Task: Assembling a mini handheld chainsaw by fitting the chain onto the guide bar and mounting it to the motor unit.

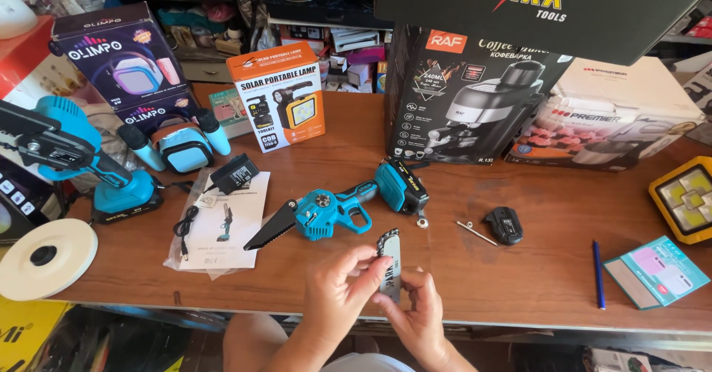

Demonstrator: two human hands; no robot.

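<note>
My left hand (337,287) and my right hand (420,314) together hold a small grey guide bar with a saw chain (389,264) upright near the table's front edge. Left fingers pinch its upper part, right fingers grip its lower end. Just beyond it lies a blue mini chainsaw (337,209) with a black toothed blade cover pointing left and a battery at its right end. A small nut (422,223) lies beside the saw. A black cover piece (506,225) and a thin metal wrench (475,232) rest to the right.
A wooden table (519,275) carries a manual in a plastic bag with a charger (222,216), a blue power tool (81,164), a white disc (46,257), a blue speaker (182,146), product boxes at the back, a yellow lamp (686,198), a pen (598,273) and a teal card (656,272).
</note>
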